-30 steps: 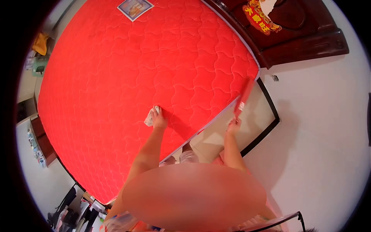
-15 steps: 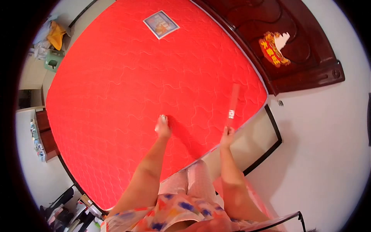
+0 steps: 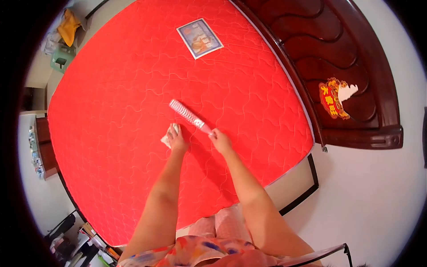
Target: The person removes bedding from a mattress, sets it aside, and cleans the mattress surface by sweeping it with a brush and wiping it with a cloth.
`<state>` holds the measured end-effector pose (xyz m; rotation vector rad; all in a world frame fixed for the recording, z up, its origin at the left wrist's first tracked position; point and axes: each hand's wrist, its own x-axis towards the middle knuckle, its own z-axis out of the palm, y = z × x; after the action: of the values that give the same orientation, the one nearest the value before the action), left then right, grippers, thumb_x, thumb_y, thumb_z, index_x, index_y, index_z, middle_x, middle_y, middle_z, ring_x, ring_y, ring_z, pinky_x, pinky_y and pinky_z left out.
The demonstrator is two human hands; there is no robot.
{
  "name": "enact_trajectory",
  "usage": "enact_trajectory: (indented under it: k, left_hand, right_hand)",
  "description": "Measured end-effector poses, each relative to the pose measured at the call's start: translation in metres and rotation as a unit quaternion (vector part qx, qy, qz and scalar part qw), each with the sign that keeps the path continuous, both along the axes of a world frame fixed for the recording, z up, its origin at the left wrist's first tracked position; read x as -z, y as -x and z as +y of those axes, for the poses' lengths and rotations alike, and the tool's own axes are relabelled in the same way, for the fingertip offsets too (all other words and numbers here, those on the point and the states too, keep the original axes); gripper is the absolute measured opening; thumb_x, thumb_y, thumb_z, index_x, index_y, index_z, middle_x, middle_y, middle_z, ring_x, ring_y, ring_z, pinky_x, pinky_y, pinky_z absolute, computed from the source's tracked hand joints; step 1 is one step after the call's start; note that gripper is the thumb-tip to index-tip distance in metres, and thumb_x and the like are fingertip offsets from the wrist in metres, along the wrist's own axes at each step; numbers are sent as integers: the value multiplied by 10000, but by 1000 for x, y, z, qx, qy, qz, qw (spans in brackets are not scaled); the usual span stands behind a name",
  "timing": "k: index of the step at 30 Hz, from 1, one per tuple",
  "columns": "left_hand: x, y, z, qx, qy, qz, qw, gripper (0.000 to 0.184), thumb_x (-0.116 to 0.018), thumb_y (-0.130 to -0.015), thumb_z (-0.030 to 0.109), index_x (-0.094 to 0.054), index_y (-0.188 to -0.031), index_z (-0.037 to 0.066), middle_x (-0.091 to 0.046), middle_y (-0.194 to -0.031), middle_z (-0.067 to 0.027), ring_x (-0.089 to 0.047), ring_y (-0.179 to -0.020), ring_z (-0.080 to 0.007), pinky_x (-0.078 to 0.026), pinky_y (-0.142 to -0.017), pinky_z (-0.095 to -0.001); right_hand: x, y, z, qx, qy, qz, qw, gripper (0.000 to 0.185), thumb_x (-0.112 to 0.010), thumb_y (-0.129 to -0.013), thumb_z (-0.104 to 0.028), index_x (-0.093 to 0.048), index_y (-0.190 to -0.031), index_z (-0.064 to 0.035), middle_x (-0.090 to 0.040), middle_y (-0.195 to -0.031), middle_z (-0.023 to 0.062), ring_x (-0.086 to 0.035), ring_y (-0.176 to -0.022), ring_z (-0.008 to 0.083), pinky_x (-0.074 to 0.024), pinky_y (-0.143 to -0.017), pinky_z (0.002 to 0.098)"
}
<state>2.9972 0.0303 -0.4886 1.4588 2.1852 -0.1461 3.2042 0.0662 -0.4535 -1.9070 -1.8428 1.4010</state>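
My right hand (image 3: 221,140) is closed round the handle end of a long pink brush (image 3: 189,115). Rows of pale bristles show along the brush, which points up and to the left above the mattress. My left hand (image 3: 178,139) is closed on a small whitish cloth (image 3: 166,140), and part of it hangs out on the left side. Whether it is fabric or paper I cannot tell. Beneath both hands spreads a red quilted mattress (image 3: 111,142). A printed picture sheet (image 3: 199,38) lies on its far part.
A dark wooden headboard (image 3: 311,49) with a torn red-and-yellow sticker (image 3: 331,100) borders the mattress on the right. At the far left stands a green stool (image 3: 62,58) near a yellow cloth (image 3: 69,27). Piled items (image 3: 84,244) sit at lower left. A white wall (image 3: 356,200) rises on the right.
My right hand has swung the brush left, close to my left hand, and its bristle side now shows. My left hand has shifted slightly left. The view has turned a little.
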Motion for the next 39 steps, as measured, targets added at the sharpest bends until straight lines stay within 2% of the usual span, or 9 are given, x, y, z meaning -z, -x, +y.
enact_trajectory:
  k: [2, 4, 11, 17, 22, 25, 30, 33, 39]
  left_hand:
    - [-2, -12, 34, 2, -1, -2, 1000, 1029, -765, -593, 338, -141, -1401, 211, 22, -1469, -74, -82, -1292, -459, -257, -997, -558]
    - [-13, -29, 68, -4, 40, -12, 999, 1043, -770, -585, 356, -133, -1402, 238, 38, -1472, -49, -69, -1291, -470, -258, -990, -577]
    - [29, -60, 113, 86, 179, 108, 974, 1024, -719, -658, 379, -25, -1405, 285, 78, -1461, -115, -161, -1248, -521, -410, -875, -558]
    - [76, -57, 106, 160, 188, 215, 945, 1008, -684, -683, 437, -7, -1408, 258, 64, -1452, -171, -186, -1233, -531, -440, -843, -528]
    - [9, -64, 125, 227, 225, 171, 932, 1036, -639, -684, 532, 1, -1412, 166, 39, -1463, -136, -30, -1322, -413, -298, -956, -580]
    - [3, -71, 130, 186, 247, 177, 934, 1059, -618, -679, 575, 13, -1409, 142, -10, -1464, -130, 29, -1339, -353, -206, -990, -604]
    - [-3, -74, 135, 188, 262, 195, 926, 1043, -601, -691, 583, 6, -1409, 132, -7, -1474, -37, 16, -1335, -371, -218, -979, -614]
    - [1, -72, 130, 236, 250, 217, 914, 1033, -600, -690, 585, -22, -1410, 122, 6, -1473, 13, 15, -1332, -383, -240, -969, -614]
    - [-5, -74, 132, 212, 244, 198, 925, 1071, -624, -672, 578, 5, -1407, 118, -29, -1469, -81, 7, -1337, -370, -250, -969, -603]
  right_hand:
    - [25, -26, 28, 79, -22, 30, 996, 259, -529, -861, -284, -522, -1006, -70, -624, -854, 126, -605, -800, 238, -451, -671, 378]
    - [29, -59, 52, 178, -110, 2, 978, 289, -493, -866, -347, -515, -973, -79, -616, -835, 161, -584, -796, 369, -438, -656, 461]
    - [43, -132, 116, 396, -191, 53, 897, 262, -532, -871, -259, -497, -979, -23, -593, -824, 108, -561, -750, 210, -435, -669, 347]
    - [23, -38, 166, 192, -93, 117, 970, 273, -540, -854, -294, -506, -1007, -69, -609, -809, 117, -597, -750, 264, -454, -652, 378]
    - [21, 28, 203, -95, -52, 75, 991, 292, -545, -827, -333, -514, -995, -96, -615, -849, 173, -592, -787, 359, -450, -641, 456]
    - [35, 28, 226, -72, -58, 56, 994, 284, -544, -828, -336, -518, -971, -92, -615, -840, 173, -587, -782, 371, -450, -648, 453]
    - [54, -29, 265, 182, -125, 111, 969, 269, -545, -843, -290, -513, -940, -42, -606, -834, 179, -599, -781, 305, -444, -659, 416]
    - [124, -82, 275, 335, -159, 156, 915, 177, -553, -861, -223, -507, -905, -57, -484, -617, -7, -442, -492, 90, -351, -428, 246]
    - [57, -153, 235, 524, -54, 285, 801, 123, -564, -856, -177, -515, -904, -75, -443, -588, -30, -393, -466, 49, -305, -386, 190]
